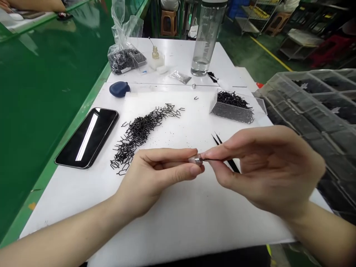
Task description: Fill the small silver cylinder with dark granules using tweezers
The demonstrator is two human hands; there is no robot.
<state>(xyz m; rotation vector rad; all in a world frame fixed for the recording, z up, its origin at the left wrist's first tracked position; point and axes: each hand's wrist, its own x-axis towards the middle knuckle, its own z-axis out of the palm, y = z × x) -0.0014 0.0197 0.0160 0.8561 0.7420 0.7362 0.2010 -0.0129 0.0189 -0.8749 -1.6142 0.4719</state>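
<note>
Between thumb and fingers, my left hand (161,174) pinches a small shiny metal cylinder with a rounded end (196,159). My right hand (267,170) is closed in a pinch on a thin black wire piece (210,160), whose tip meets the metal cylinder's end. Black tweezers (229,157) lie on the white mat, partly behind my right fingers. A loose heap of small black forked wire pieces (143,129) spreads over the mat to the left. Beyond my right hand, a clear plastic box (232,111) is filled with more black pieces.
A phone (87,137) and a dark blue rounded object (119,89) lie at left. Further back stand a plastic bag of black parts (124,59), a small bottle (155,53) and a clear water bottle (205,40). A compartmented plastic case (314,96) borders the table's right side.
</note>
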